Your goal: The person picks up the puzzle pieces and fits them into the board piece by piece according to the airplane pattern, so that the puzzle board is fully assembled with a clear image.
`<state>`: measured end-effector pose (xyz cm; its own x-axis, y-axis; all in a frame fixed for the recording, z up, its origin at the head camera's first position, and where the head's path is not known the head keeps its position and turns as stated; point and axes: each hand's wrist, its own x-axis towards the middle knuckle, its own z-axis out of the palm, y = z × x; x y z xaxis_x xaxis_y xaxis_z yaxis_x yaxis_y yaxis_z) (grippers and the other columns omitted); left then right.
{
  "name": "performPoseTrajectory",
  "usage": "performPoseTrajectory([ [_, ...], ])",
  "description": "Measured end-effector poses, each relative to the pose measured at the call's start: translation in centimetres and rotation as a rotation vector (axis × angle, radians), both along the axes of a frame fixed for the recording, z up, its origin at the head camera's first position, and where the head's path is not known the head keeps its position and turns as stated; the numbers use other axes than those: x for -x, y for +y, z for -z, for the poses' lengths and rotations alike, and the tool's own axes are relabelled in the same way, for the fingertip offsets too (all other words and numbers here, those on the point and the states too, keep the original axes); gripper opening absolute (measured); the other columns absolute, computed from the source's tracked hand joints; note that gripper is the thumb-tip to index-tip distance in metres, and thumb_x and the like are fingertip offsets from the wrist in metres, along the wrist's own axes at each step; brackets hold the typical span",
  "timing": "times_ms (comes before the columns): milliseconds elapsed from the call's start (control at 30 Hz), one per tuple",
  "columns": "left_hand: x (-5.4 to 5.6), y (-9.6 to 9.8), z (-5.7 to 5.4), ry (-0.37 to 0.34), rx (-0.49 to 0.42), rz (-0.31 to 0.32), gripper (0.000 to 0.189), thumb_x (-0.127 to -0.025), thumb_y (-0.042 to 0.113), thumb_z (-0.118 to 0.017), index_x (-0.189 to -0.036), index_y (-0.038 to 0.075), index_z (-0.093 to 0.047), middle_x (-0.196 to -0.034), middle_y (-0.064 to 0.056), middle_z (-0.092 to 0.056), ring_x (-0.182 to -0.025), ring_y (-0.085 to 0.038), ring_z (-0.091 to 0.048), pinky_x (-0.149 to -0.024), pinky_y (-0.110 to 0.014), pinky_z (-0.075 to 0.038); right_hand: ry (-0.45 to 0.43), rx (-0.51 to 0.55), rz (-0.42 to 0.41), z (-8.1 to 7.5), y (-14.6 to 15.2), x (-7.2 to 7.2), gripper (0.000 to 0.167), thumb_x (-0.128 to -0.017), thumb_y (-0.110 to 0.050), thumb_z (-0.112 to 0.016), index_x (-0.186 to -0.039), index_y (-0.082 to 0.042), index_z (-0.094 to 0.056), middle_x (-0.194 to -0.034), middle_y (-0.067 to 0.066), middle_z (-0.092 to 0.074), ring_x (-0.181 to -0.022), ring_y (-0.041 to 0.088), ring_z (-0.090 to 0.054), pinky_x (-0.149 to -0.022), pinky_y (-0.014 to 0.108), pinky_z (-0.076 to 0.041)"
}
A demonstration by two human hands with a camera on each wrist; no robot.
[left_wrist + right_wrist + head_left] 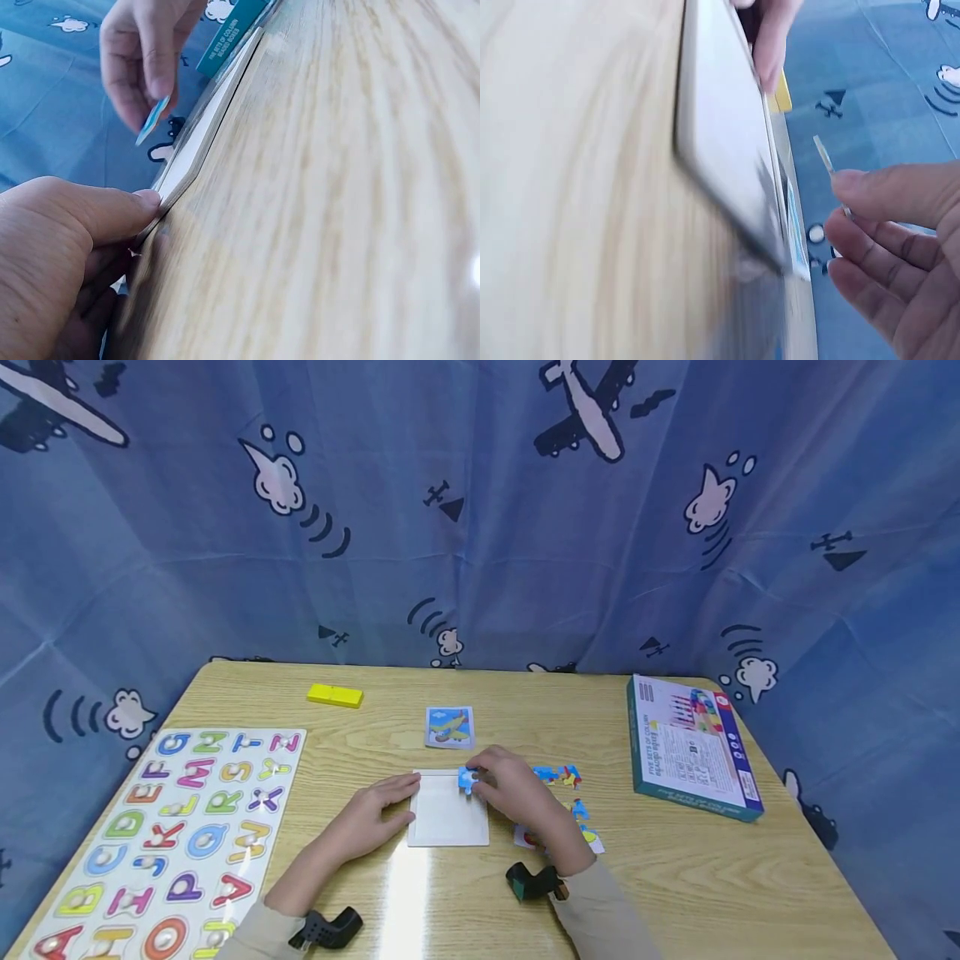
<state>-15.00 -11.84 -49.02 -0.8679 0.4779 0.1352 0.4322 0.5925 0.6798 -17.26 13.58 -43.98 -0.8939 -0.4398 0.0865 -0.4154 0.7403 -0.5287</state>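
A white square puzzle tray [448,814] with a raised rim lies flat on the table. My left hand [371,818] rests along its left side, thumb and fingertips touching the rim; in the left wrist view the thumb of the left hand [90,217] lies straight at the tray edge. Over the tray's upper right corner, my right hand [513,785] pinches a small blue puzzle piece [466,779] between thumb and fingers. The right wrist view shows this piece [823,154] edge-on, held above the tray. Loose puzzle pieces [581,810] lie partly hidden behind the right forearm.
A picture card [449,727] with a yellow airplane lies behind the tray. Further left sits a yellow block [334,696]. An alphabet board [255,777] covers the table's left side, and a boxed bead set [693,747] lies at the right. A blue curtain [465,568] hangs behind.
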Motion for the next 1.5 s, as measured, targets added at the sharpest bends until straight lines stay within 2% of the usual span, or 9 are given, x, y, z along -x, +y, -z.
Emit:
performPoseTrajectory([
  [333, 0.1, 0.0, 0.0, 0.029, 0.001, 0.009, 0.044, -0.091, 0.019, -0.063, -0.132, 0.003, -0.056, -0.142, -0.006, -0.049, -0.133, -0.029, -0.044, -0.11, -0.046, -0.036, 0.004, -0.026, -0.05, 0.4, -3.6, 0.9, 0.023, -0.089, -0.013, -0.064, -0.11, -0.007, -0.069, -0.104, 0.004, -0.064, -0.091, 0.014, -0.059, -0.08, 0.03, -0.054],
  [500, 0.1, -0.1, 0.1, 0.031, 0.013, 0.01, 0.045, -0.091, 0.019, -0.063, -0.132, 0.003, -0.055, -0.142, -0.006, -0.049, -0.133, -0.029, -0.044, -0.11, -0.046, -0.037, 0.016, -0.047, -0.079, 1.0, -4.6, 1.2, 0.022, -0.087, -0.01, -0.064, -0.108, -0.006, -0.07, -0.098, 0.003, -0.065, -0.084, 0.011, -0.056, -0.075, 0.024, -0.052],
  [767, 0.1, -0.1, 0.0, 0.007, 0.011, 0.009, 0.046, -0.091, 0.02, -0.063, -0.134, 0.004, -0.054, -0.143, -0.005, -0.049, -0.133, -0.029, -0.043, -0.11, -0.047, -0.037, -0.011, -0.069, -0.07, 1.7, -5.0, 1.2, 0.023, -0.089, -0.012, -0.062, -0.11, -0.007, -0.07, -0.101, 0.003, -0.063, -0.083, 0.009, -0.054, -0.072, 0.02, -0.05],
  [1000, 0.1, 0.0, 0.1, 0.024, 0.011, 0.009, 0.046, -0.091, 0.02, -0.063, -0.134, 0.006, -0.054, -0.143, -0.005, -0.049, -0.133, -0.028, -0.044, -0.109, -0.047, -0.037, -0.001, -0.047, -0.073, 2.0, -5.1, 1.2, 0.024, -0.089, -0.013, -0.063, -0.111, -0.007, -0.07, -0.102, 0.003, -0.061, -0.083, 0.008, -0.054, -0.071, 0.019, -0.05],
  [1267, 0.1, -0.1, 0.0, 0.032, 0.011, 0.014, 0.046, -0.091, 0.02, -0.063, -0.134, 0.005, -0.053, -0.143, -0.006, -0.049, -0.133, -0.029, -0.044, -0.109, -0.048, -0.038, 0.008, -0.047, -0.066, 2.4, -5.3, 1.1, 0.024, -0.091, -0.013, -0.062, -0.113, -0.007, -0.069, -0.105, 0.002, -0.058, -0.093, 0.012, -0.058, -0.08, 0.023, -0.053],
  [1400, 0.1, -0.1, 0.1, 0.046, 0.014, 0.017, 0.046, -0.091, 0.019, -0.063, -0.134, 0.005, -0.054, -0.142, -0.006, -0.049, -0.133, -0.029, -0.044, -0.109, -0.048, -0.038, 0.019, -0.016, -0.065, 2.7, -5.3, 1.1, 0.022, -0.091, -0.012, -0.062, -0.111, -0.006, -0.07, -0.106, 0.002, -0.057, -0.096, 0.013, -0.056, -0.082, 0.024, -0.053],
  [1500, 0.1, -0.1, 0.1, 0.028, 0.01, 0.014, 0.046, -0.091, 0.021, -0.063, -0.135, 0.007, -0.053, -0.143, -0.005, -0.048, -0.133, -0.028, -0.043, -0.109, -0.048, -0.038, 0.023, 0.013, -0.071, 2.9, -5.2, 1.0, 0.02, -0.09, -0.01, -0.063, -0.108, -0.004, -0.071, -0.106, 0.003, -0.057, -0.098, 0.015, -0.055, -0.082, 0.025, -0.052],
])
